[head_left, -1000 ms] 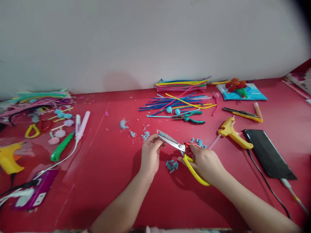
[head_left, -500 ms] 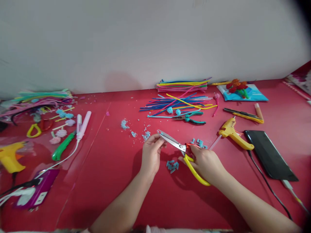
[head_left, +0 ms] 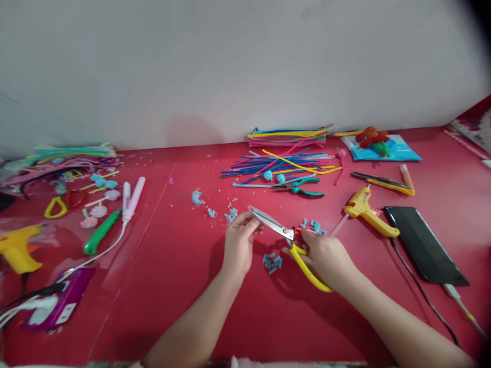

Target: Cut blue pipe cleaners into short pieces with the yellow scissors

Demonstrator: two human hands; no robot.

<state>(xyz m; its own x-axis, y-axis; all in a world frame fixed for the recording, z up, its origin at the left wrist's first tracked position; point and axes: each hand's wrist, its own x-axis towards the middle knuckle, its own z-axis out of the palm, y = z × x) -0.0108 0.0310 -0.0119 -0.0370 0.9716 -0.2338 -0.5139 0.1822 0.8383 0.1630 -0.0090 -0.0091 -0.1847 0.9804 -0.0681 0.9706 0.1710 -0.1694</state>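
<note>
My right hand (head_left: 326,255) is closed round the scissors (head_left: 273,224), which have one yellow and one red handle. Their blades point up and left and look nearly closed. At the blade tips, the thumb and fingers of my left hand (head_left: 241,240) are pinched together; whatever they hold is too small to make out. Short light-blue pipe cleaner pieces (head_left: 272,262) lie in a small heap between my hands. Another group of blue pieces (head_left: 314,226) sits just beyond my right hand. Blue fluff (head_left: 231,214) is scattered beyond my left hand.
Green-handled pliers (head_left: 297,187) and loose pipe cleaners (head_left: 280,163) lie ahead. To the right are a yellow glue gun (head_left: 370,212), a cutter knife (head_left: 383,183) and a phone (head_left: 424,245). A pink hair straightener (head_left: 132,199) and a purple power strip (head_left: 69,301) are at left.
Both hands and the scissors keep almost the same place and pose. The surroundings shift only slightly in view.
</note>
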